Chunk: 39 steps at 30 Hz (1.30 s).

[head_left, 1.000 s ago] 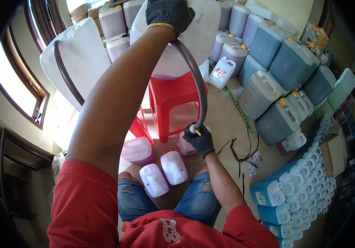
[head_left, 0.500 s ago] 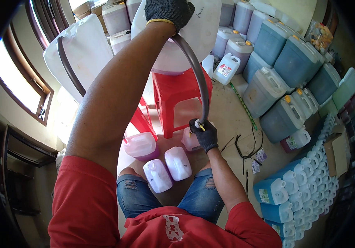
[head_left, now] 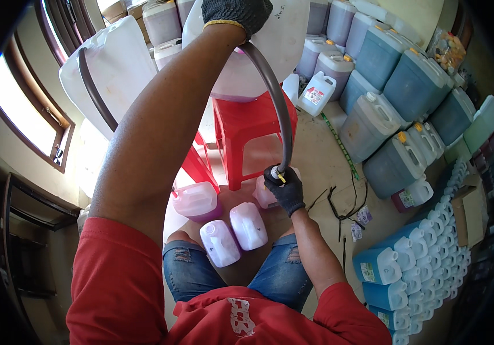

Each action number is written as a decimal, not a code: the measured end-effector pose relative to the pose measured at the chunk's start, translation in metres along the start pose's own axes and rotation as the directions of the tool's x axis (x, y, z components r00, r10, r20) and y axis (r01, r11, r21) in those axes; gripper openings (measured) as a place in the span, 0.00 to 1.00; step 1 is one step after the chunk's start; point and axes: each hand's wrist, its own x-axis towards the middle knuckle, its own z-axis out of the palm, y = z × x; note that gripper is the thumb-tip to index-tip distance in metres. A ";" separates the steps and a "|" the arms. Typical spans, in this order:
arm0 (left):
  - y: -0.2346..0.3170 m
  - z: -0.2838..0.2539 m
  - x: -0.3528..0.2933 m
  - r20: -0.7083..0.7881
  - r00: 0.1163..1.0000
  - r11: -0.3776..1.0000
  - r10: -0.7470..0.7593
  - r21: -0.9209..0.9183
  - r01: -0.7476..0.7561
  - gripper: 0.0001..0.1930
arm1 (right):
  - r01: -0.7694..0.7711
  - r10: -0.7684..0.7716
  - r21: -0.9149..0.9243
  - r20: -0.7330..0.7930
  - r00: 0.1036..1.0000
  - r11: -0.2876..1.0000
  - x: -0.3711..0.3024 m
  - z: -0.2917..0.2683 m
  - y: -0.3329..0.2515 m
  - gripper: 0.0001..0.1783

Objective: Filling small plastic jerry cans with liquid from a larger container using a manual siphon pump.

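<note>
My left hand, in a dark knit glove with a yellow cuff, reaches far forward and is closed on the upper part of a large white jerrycan. Its fingertips are cut off by the frame edge. Pinkish liquid shows low in this jerrycan, which rests on a red plastic stool. My right hand, gloved too, grips the lower end of a grey hose by a fitting with a small yellow lever. Right under that hand, a pink-tinted jug is partly hidden.
Between my knees stand two pale jugs and a pink one. Another large white jerrycan with a hose is at left. Black straps lie on the floor. Rows of blue-filled jugs and stacked canisters line the right.
</note>
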 end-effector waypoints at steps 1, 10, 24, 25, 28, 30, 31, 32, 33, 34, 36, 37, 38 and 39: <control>0.000 0.000 0.001 0.005 1.000 1.000 0.003 -0.008 -0.003 0.16 | 0.016 -0.016 0.002 -0.026 1.000 1.000 -0.001 0.001 0.001 0.25; 0.008 -0.002 0.001 -0.044 0.997 0.996 0.060 -0.058 -0.062 0.16 | 0.042 -0.067 -0.156 -0.154 0.986 0.987 -0.001 0.011 -0.014 0.26; 0.011 0.012 0.010 0.027 1.000 1.000 -0.001 0.014 0.001 0.17 | -0.256 0.249 -0.048 -0.117 0.961 0.966 0.019 -0.001 0.014 0.24; 0.011 0.011 0.010 0.044 0.999 1.000 -0.012 0.020 0.012 0.17 | -0.231 0.227 -0.047 -0.088 0.970 0.972 0.017 -0.002 0.005 0.22; 0.014 0.007 0.011 0.084 0.996 0.998 -0.036 0.050 0.031 0.17 | -0.141 0.133 -0.104 -0.079 0.988 0.985 0.013 -0.006 -0.012 0.17; 0.015 0.007 0.010 0.069 0.997 0.998 -0.032 0.049 0.029 0.17 | -0.075 0.060 -0.162 -0.094 0.994 0.984 0.012 -0.009 -0.015 0.16; 0.015 0.007 0.010 0.054 0.998 0.998 -0.029 0.049 0.026 0.17 | -0.055 0.051 -0.135 -0.032 0.998 0.989 0.012 -0.013 -0.014 0.17; 0.014 0.007 0.010 0.054 0.998 0.998 -0.028 0.049 0.026 0.17 | -0.036 0.040 -0.106 0.030 0.999 0.994 0.012 -0.015 -0.014 0.20; 0.016 0.004 0.011 0.075 0.997 0.999 -0.023 0.047 0.020 0.17 | -0.038 0.041 -0.107 0.028 0.999 0.994 0.011 -0.015 -0.014 0.20; 0.017 0.002 0.010 0.096 0.995 0.999 -0.018 0.045 0.014 0.17 | -0.049 0.052 -0.053 0.056 0.997 0.997 0.011 -0.015 -0.014 0.21; 0.017 0.002 0.011 0.092 0.996 0.999 -0.015 0.043 0.011 0.17 | -0.061 0.061 0.002 0.085 0.995 0.998 0.011 -0.016 -0.015 0.21; 0.016 0.002 0.011 0.088 0.996 0.999 -0.014 0.043 0.010 0.17 | -0.054 0.052 0.013 0.110 0.993 0.998 0.011 -0.017 -0.017 0.21; 0.016 0.002 0.010 0.088 0.996 0.999 -0.014 0.045 0.010 0.17 | -0.047 0.044 0.024 0.135 0.990 0.999 0.012 -0.018 -0.018 0.22; 0.016 0.003 0.010 0.076 0.997 0.999 -0.008 0.045 0.004 0.17 | -0.047 0.043 0.023 0.131 0.990 0.999 0.012 -0.019 -0.015 0.22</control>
